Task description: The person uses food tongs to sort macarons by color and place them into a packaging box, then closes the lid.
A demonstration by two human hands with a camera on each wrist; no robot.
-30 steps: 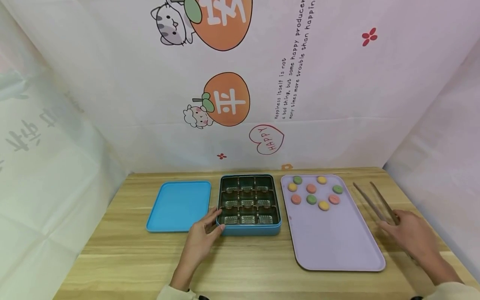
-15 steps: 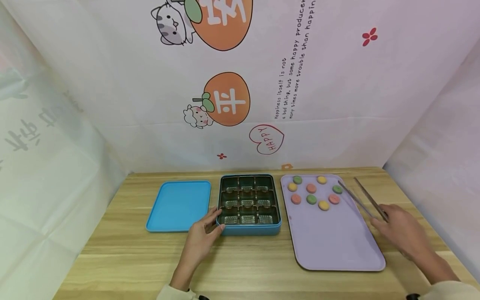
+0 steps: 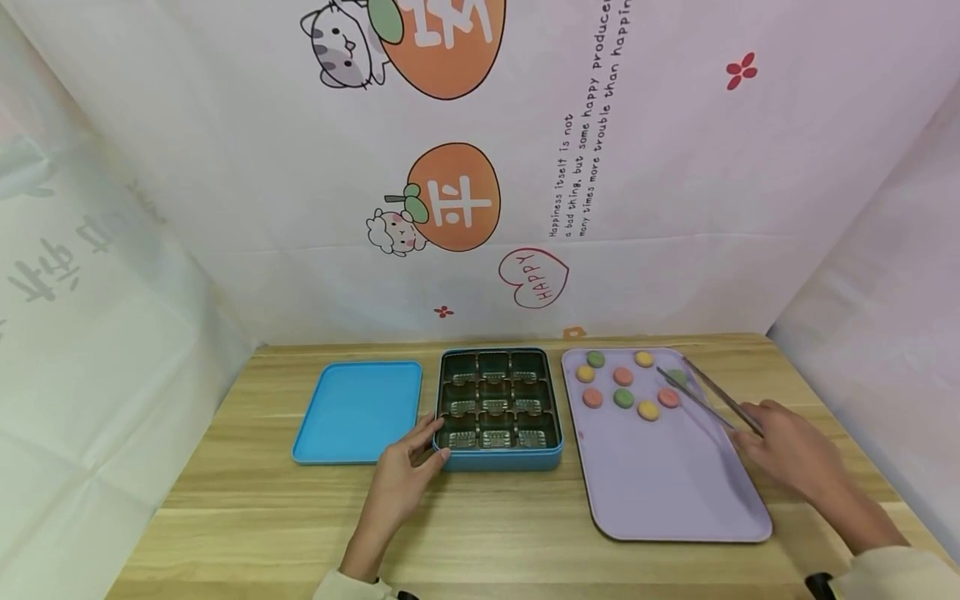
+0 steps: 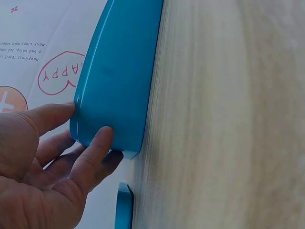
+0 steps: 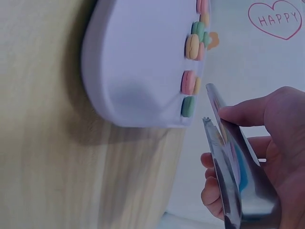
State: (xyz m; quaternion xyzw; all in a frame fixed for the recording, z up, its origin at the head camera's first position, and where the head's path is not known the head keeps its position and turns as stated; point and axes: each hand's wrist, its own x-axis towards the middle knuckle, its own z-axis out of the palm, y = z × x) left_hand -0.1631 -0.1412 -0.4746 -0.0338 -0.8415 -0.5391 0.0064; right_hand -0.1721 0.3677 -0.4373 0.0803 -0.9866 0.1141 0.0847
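My left hand (image 3: 403, 479) holds the near left corner of a blue box (image 3: 504, 461), thumb and fingers around its walls in the left wrist view. A dark plastic insert with several empty compartments (image 3: 496, 406) fills the box. In my right hand (image 3: 791, 450) I grip metal tongs (image 5: 255, 191), their arms spread apart. The tong tips reach over the far right of a lilac tray (image 3: 667, 487), on either side of a green macaron (image 3: 677, 378) in the head view. Pink, yellow and green macarons (image 3: 622, 377) lie around the tray's far end.
A blue lid (image 3: 360, 412) lies left of the box on the wooden table (image 3: 495, 533). Behind the table hangs a white printed cloth (image 3: 637, 275), with more white cloth at both sides.
My right hand has carried the tongs leftward, from beside the tray to over its far right corner around the green macaron. My left hand has stayed at the box.
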